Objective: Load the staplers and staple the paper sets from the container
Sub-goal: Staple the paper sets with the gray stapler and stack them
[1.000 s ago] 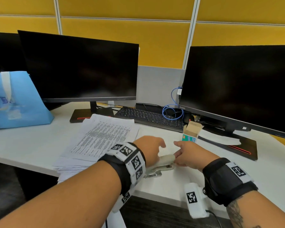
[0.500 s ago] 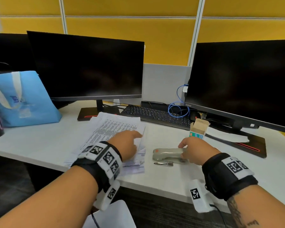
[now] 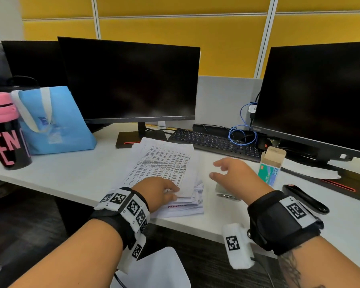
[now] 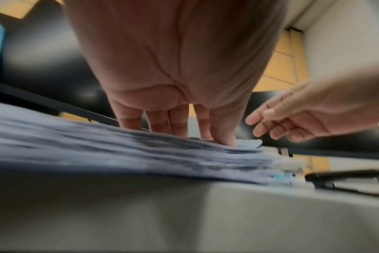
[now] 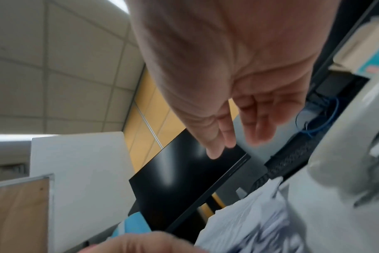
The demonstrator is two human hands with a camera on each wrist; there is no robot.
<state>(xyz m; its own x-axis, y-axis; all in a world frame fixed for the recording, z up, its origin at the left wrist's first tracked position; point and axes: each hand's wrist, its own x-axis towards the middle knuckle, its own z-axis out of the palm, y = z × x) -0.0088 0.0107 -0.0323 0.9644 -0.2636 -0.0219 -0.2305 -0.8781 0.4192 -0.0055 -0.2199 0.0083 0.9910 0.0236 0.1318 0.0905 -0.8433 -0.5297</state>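
Observation:
A stack of printed paper sets (image 3: pixel 164 163) lies on the white desk (image 3: pixel 75 173). My left hand (image 3: pixel 173 192) rests on its near right corner, fingers straight on the top sheets (image 4: pixel 141 142). A grey stapler (image 3: pixel 221 189) lies right of the stack, mostly hidden under my right hand (image 3: pixel 216 169). That hand hovers above it with loose fingers and holds nothing. A black stapler (image 3: pixel 306 199) lies further right. An opened staple box (image 3: pixel 269 171) stands behind the right hand. In the right wrist view the grey stapler (image 5: pixel 357 162) is blurred beside the fingers (image 5: pixel 260 130).
Two dark monitors (image 3: pixel 131 80) and a keyboard (image 3: pixel 214 142) stand behind the papers. A blue bag (image 3: pixel 54 121) and a pink-lidded black cup (image 3: pixel 6 134) are at the left. The desk's front edge runs just below both wrists.
My left hand went from the grey stapler to the paper stack and settled on its corner. My right hand let go of the stapler and lifted above it.

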